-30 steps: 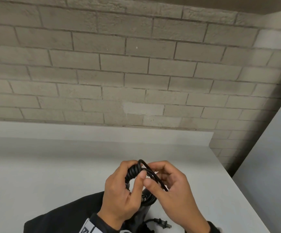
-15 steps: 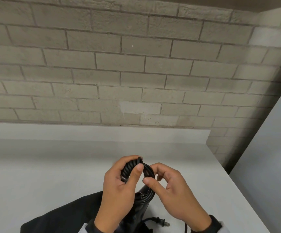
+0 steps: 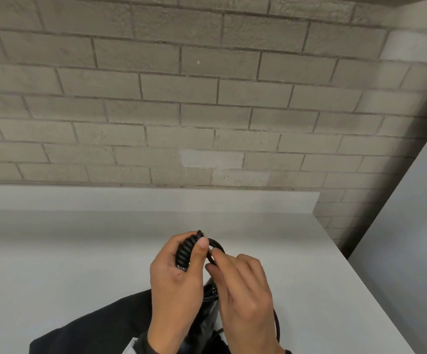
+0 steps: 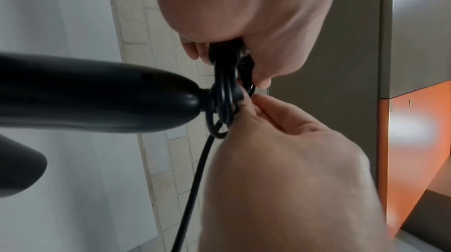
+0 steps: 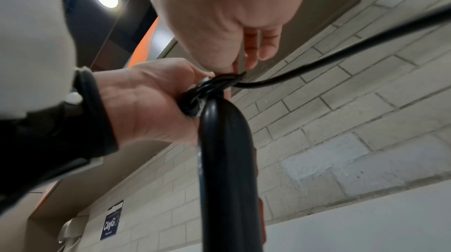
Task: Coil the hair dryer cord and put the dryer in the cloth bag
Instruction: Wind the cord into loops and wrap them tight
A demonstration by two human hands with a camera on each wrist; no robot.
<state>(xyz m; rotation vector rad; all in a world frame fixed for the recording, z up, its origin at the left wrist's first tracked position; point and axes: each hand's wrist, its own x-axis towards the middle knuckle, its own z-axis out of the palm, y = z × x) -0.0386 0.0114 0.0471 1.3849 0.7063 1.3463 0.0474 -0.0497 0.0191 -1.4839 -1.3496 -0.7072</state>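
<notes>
My left hand (image 3: 192,245) grips a tight coil of black cord (image 3: 185,252) above the white table, thumb pressed on its front. My right hand (image 3: 213,259) pinches the outer cord loop (image 3: 218,245) just right of the coil. The black hair dryer's handle (image 3: 210,305) hangs below, between both wrists. The left wrist view shows the handle (image 4: 97,92) ending at the coil (image 4: 223,101), with loose cord (image 4: 195,179) dropping away. Seen from the right wrist, the cord (image 5: 341,53) runs off to the right from the coil (image 5: 205,90). The black cloth bag (image 3: 92,325) lies under my left forearm.
The white table (image 3: 54,251) meets a grey brick wall (image 3: 207,111) at the back. Its right edge (image 3: 360,277) borders a gap and a pale panel (image 3: 411,226). A slack cord loop (image 3: 276,325) hangs beside my right wrist.
My right hand has turned over and closed in on the coil, drawing the loose loop tight against it. The plug seen near my right wrist is now out of sight.
</notes>
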